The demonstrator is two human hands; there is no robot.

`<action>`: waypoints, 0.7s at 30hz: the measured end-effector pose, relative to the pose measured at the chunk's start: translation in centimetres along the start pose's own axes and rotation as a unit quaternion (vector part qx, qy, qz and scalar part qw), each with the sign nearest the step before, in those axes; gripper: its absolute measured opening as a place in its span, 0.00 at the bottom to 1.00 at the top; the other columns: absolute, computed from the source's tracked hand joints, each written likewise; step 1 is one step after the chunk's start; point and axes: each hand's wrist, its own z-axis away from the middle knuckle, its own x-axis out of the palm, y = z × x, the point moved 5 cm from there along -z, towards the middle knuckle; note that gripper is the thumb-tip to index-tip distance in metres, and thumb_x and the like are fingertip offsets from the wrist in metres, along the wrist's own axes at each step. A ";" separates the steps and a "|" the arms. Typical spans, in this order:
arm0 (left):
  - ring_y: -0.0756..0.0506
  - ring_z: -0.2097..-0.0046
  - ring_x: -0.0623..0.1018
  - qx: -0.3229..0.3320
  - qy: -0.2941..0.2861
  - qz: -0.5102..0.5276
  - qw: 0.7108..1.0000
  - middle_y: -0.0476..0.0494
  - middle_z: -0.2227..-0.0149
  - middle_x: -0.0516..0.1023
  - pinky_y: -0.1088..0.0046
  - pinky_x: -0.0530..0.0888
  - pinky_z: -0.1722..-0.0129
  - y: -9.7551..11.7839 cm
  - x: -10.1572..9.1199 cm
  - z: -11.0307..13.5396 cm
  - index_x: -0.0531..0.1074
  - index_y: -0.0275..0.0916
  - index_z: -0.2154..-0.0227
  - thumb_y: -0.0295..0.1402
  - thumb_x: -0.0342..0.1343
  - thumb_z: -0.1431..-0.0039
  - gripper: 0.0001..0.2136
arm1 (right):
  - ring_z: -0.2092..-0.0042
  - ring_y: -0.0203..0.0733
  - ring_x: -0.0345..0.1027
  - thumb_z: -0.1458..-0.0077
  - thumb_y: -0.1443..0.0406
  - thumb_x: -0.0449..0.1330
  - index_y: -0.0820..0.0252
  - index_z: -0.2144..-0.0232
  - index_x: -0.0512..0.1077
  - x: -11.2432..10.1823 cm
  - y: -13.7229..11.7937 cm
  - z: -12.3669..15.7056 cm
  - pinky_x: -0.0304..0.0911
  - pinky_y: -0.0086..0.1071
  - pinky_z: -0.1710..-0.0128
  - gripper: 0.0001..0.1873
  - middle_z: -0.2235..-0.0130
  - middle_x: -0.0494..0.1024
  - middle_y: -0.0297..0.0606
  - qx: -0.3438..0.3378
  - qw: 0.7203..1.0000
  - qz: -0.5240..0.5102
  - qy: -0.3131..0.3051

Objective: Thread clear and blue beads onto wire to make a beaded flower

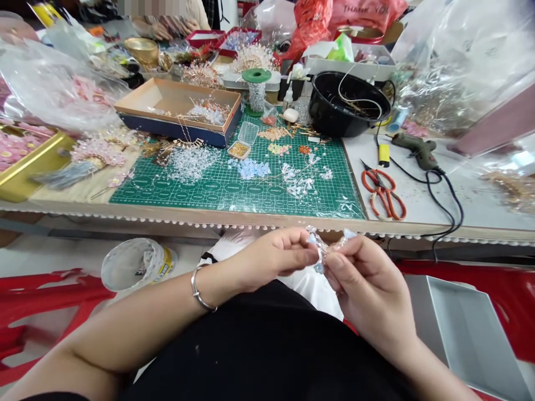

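Between my two hands, just below the table's front edge, is a small beaded flower ornament (320,252) with clear beads and pale blue petals. My left hand (288,253) pinches its left side between thumb and fingers. On the other side, my right hand (361,273) has thumb and forefinger closed on it, a blue petal showing above. The fingertips cover part of the piece. Beyond them on the green cutting mat (188,192) lie light blue petals (253,169), white flower pieces (297,182) and a pile of clear beads (192,164).
Orange-handled scissors (383,192) and a glue gun (418,149) with a looping cord lie at the right. A black bowl (349,106), a spool (256,94) and a shallow box (175,111) stand behind. Below are a white bucket (134,264) and a grey box (463,328). Another person's hands (167,28) show far back.
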 end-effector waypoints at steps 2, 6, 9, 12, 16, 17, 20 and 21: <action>0.56 0.78 0.55 0.028 0.034 -0.046 0.998 0.55 0.78 0.62 0.78 0.50 0.79 0.2 0.0 -0.1 0.66 0.36 0.71 0.39 0.59 0.45 0.12 | 0.77 0.30 0.56 0.39 0.66 0.56 0.56 0.71 0.65 0.2 0.2 -0.1 0.54 0.25 0.77 0.07 0.80 0.64 0.25 0.003 0.999 -0.044 0.014; 0.56 0.79 0.54 -0.022 0.029 -0.037 0.999 0.57 0.81 0.57 0.78 0.50 0.80 -0.6 0.7 0.0 0.65 0.36 0.72 0.37 0.59 0.46 0.11 | 0.78 0.30 0.56 0.41 0.66 0.58 0.57 0.71 0.66 -0.2 0.4 0.0 0.53 0.25 0.79 0.06 0.80 0.64 0.26 -0.036 0.997 0.024 0.071; 0.56 0.80 0.56 -0.037 0.007 -0.026 0.999 0.57 0.81 0.59 0.79 0.53 0.80 -0.7 1.4 0.4 0.63 0.37 0.73 0.38 0.59 0.45 0.12 | 0.78 0.32 0.58 0.42 0.65 0.59 0.57 0.71 0.66 -0.9 0.2 0.4 0.54 0.27 0.79 0.06 0.77 0.67 0.28 -0.075 0.984 0.106 0.122; 0.55 0.79 0.64 -0.035 -0.005 -0.074 0.997 0.54 0.80 0.65 0.79 0.61 0.79 -0.2 2.0 1.2 0.63 0.37 0.72 0.40 0.57 0.44 0.12 | 0.76 0.34 0.61 0.42 0.65 0.59 0.56 0.70 0.66 -1.4 0.0 0.6 0.57 0.30 0.77 0.05 0.75 0.68 0.31 -0.107 0.970 0.158 0.153; 0.53 0.75 0.66 0.052 0.038 -0.259 0.964 0.51 0.76 0.68 0.78 0.65 0.76 2.1 2.4 2.6 0.66 0.37 0.71 0.35 0.51 0.40 0.08 | 0.76 0.35 0.61 0.42 0.66 0.58 0.56 0.70 0.66 -1.4 -0.3 0.6 0.58 0.31 0.76 0.04 0.76 0.67 0.30 -0.128 0.957 0.213 0.150; 0.53 0.74 0.67 0.096 0.053 -0.326 0.939 0.51 0.75 0.69 0.77 0.65 0.74 3.1 2.5 2.9 0.67 0.37 0.70 0.33 0.49 0.39 0.07 | 0.76 0.35 0.61 0.42 0.66 0.58 0.56 0.69 0.66 -1.3 -0.4 0.7 0.58 0.31 0.76 0.04 0.76 0.67 0.30 -0.134 0.956 0.217 0.142; 0.52 0.72 0.67 0.228 0.068 -0.506 0.829 0.49 0.74 0.72 0.76 0.65 0.71 5.5 3.5 3.9 0.69 0.36 0.70 0.26 0.45 0.39 0.08 | 0.75 0.35 0.61 0.42 0.68 0.58 0.56 0.70 0.67 -1.1 -0.4 0.8 0.57 0.30 0.75 0.05 0.76 0.67 0.29 -0.131 0.962 0.215 0.104; 0.52 0.73 0.67 0.267 0.063 -0.553 0.786 0.49 0.75 0.72 0.75 0.65 0.71 6.1 3.9 4.1 0.69 0.36 0.71 0.25 0.45 0.39 0.09 | 0.75 0.35 0.61 0.42 0.67 0.58 0.56 0.70 0.67 -1.1 -0.3 0.8 0.57 0.30 0.75 0.05 0.76 0.67 0.29 -0.122 0.965 0.215 0.092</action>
